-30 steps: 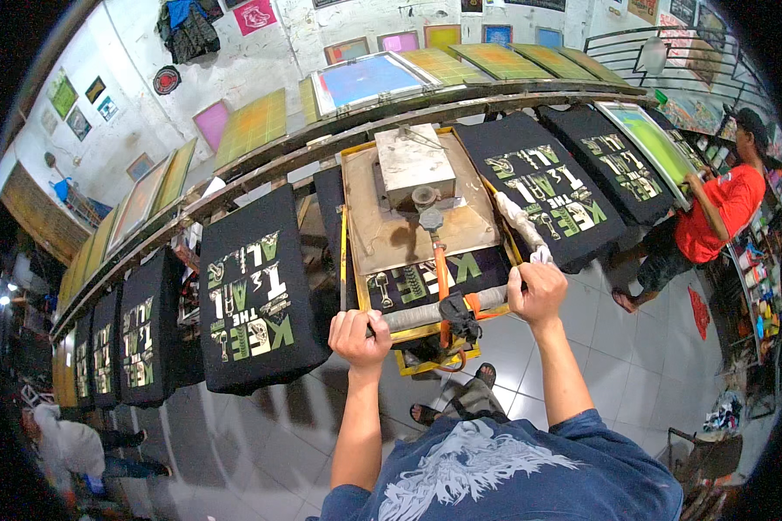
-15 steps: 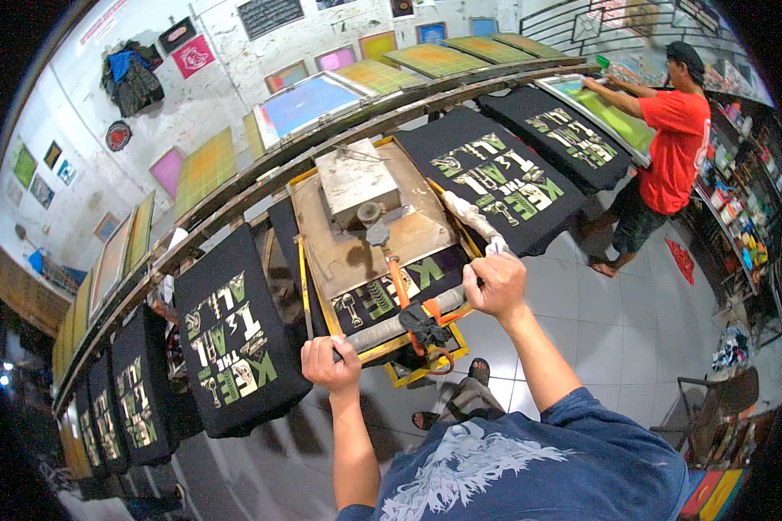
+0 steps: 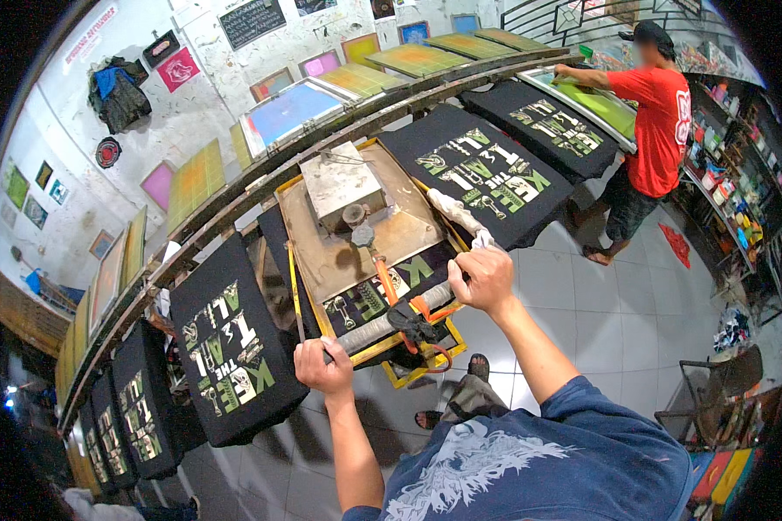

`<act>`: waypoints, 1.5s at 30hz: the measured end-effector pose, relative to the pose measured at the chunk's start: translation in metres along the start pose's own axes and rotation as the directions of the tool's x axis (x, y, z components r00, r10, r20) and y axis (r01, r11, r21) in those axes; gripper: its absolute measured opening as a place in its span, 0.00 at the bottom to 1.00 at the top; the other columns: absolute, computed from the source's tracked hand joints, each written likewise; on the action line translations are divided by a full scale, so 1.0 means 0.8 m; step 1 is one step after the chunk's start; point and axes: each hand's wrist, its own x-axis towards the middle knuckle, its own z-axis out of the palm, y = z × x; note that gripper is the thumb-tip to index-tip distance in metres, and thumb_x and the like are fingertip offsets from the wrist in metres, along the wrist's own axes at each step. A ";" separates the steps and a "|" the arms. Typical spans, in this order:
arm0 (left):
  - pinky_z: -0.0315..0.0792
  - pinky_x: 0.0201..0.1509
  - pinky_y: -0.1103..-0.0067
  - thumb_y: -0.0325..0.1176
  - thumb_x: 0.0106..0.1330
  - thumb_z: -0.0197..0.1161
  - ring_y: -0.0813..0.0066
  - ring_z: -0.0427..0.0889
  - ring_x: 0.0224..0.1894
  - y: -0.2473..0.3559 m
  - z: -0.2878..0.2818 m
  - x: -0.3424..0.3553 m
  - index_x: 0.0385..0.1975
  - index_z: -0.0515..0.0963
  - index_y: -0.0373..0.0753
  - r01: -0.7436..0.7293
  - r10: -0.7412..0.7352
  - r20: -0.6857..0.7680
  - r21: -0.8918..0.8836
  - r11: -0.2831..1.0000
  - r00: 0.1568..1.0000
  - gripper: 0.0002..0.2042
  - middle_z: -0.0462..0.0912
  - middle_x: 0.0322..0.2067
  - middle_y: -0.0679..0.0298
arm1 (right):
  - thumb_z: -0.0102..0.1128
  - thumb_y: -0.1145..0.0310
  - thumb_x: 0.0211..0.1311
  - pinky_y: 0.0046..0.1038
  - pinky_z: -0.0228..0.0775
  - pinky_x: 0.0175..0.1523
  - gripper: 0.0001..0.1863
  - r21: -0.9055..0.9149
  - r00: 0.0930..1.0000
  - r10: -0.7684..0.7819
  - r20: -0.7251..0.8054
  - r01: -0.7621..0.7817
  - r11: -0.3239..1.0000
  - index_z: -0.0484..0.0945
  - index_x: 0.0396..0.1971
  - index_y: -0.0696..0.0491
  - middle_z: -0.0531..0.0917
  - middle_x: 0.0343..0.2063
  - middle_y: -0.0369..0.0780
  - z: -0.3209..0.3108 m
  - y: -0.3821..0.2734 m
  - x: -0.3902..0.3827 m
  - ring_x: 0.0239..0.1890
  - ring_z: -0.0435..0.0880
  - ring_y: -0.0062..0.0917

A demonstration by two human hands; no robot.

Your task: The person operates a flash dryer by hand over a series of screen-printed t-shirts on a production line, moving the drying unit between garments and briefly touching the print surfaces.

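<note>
My left hand (image 3: 324, 366) is closed around one end of a grey taped handlebar (image 3: 369, 334). My right hand (image 3: 482, 280) grips the bar's other end in a fist. The bar belongs to a yellow-framed heater (image 3: 391, 227) with a flat metal top and a box (image 3: 342, 181) on it. Orange tubing (image 3: 386, 280) runs from the box to a black-wrapped joint (image 3: 413, 323) mid-bar. A white cloth-wrapped tube (image 3: 457, 211) reaches close to my right hand. Under the heater lies a black printed shirt (image 3: 361, 301), mostly hidden by the plate.
Black printed shirts (image 3: 222, 334) lie on boards along a long rail, with more (image 3: 487, 169) to the right. Framed screens (image 3: 291, 113) lean behind. At far right a person in a red shirt (image 3: 660, 113) works a screen (image 3: 595, 108). A chair (image 3: 721, 386) stands lower right.
The view has shifted slightly, so the scene sits a little differently. Both hands keep their hold on the handlebar. The co-worker's arms have moved over the screen.
</note>
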 end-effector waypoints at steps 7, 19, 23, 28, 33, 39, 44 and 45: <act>0.67 0.31 0.64 0.25 0.65 0.59 0.54 0.73 0.25 0.008 -0.001 0.004 0.21 0.68 0.37 0.000 0.000 0.006 0.007 1.000 1.000 0.10 0.72 0.21 0.57 | 0.67 0.66 0.55 0.35 0.67 0.27 0.12 0.005 1.000 -0.003 -0.014 0.004 1.000 0.76 0.16 0.49 0.77 0.14 0.37 0.000 0.003 -0.002 0.18 0.78 0.32; 0.66 0.31 0.64 0.25 0.62 0.59 0.54 0.72 0.24 0.006 0.002 0.004 0.19 0.69 0.38 0.042 -0.042 0.000 0.024 0.999 0.999 0.10 0.71 0.20 0.57 | 0.66 0.62 0.61 0.37 0.69 0.28 0.14 0.056 0.997 0.012 0.071 -0.016 0.998 0.77 0.17 0.48 0.78 0.15 0.39 -0.004 0.006 0.003 0.19 0.79 0.34; 0.65 0.30 0.63 0.27 0.66 0.60 0.53 0.73 0.24 0.012 -0.002 0.009 0.18 0.73 0.36 0.043 -0.043 0.012 0.025 0.999 0.999 0.12 0.73 0.19 0.54 | 0.68 0.58 0.61 0.37 0.69 0.27 0.15 0.040 0.996 0.011 0.087 -0.015 0.999 0.78 0.17 0.46 0.78 0.15 0.38 -0.010 0.000 0.008 0.19 0.80 0.35; 0.70 0.34 0.65 0.29 0.66 0.64 0.56 0.76 0.27 0.027 -0.016 0.017 0.18 0.72 0.37 0.112 -0.117 0.114 0.055 0.992 0.987 0.14 0.75 0.20 0.58 | 0.68 0.56 0.60 0.37 0.70 0.26 0.18 0.013 0.995 0.034 0.090 -0.035 0.999 0.75 0.15 0.46 0.77 0.13 0.38 -0.009 -0.002 0.012 0.19 0.80 0.35; 0.70 0.34 0.64 0.29 0.65 0.66 0.54 0.76 0.26 0.044 -0.043 -0.001 0.18 0.72 0.37 0.113 -0.133 0.152 0.134 0.985 0.979 0.14 0.74 0.20 0.57 | 0.66 0.60 0.59 0.38 0.70 0.26 0.16 0.059 0.998 -0.014 0.067 0.010 0.998 0.74 0.15 0.46 0.77 0.13 0.39 -0.012 0.002 0.013 0.18 0.79 0.36; 0.69 0.31 0.62 0.28 0.63 0.68 0.53 0.76 0.24 0.090 -0.091 -0.041 0.18 0.73 0.37 0.162 -0.196 0.148 0.216 0.963 0.969 0.13 0.75 0.19 0.56 | 0.67 0.61 0.55 0.37 0.69 0.26 0.14 0.195 0.990 -0.107 0.089 0.088 0.977 0.75 0.15 0.47 0.76 0.13 0.37 -0.026 0.001 0.003 0.17 0.78 0.34; 0.68 0.29 0.63 0.30 0.64 0.64 0.52 0.75 0.22 0.119 -0.123 -0.066 0.15 0.70 0.37 0.296 -0.342 0.130 0.282 0.913 0.930 0.15 0.73 0.17 0.55 | 0.67 0.62 0.51 0.35 0.68 0.25 0.13 0.343 0.983 -0.170 0.068 0.137 0.929 0.74 0.14 0.48 0.75 0.12 0.37 -0.015 -0.005 0.000 0.16 0.77 0.32; 0.68 0.29 0.63 0.29 0.63 0.64 0.52 0.75 0.22 0.119 -0.125 -0.068 0.15 0.69 0.37 0.312 -0.358 0.116 0.296 0.903 0.926 0.15 0.72 0.17 0.55 | 0.68 0.61 0.51 0.35 0.67 0.24 0.14 0.348 0.980 -0.187 0.062 0.154 0.925 0.74 0.14 0.47 0.74 0.12 0.36 -0.007 -0.006 0.002 0.16 0.77 0.32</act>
